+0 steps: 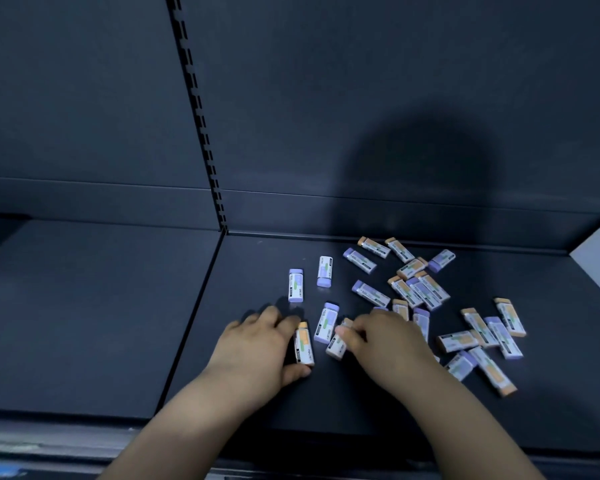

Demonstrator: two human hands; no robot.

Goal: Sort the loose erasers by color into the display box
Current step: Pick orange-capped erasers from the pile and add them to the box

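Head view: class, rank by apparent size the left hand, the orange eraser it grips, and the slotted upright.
1. slotted upright
2. left hand
3. orange eraser

Nearness enlarges the hand.

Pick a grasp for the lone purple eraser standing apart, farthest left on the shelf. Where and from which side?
Pinch the purple eraser across its two long sides, coming straight down from above. It lies flat on the shelf, long axis running away from the person, with bare surface on both sides, so fingers should fit either side. The left hand is nearer.
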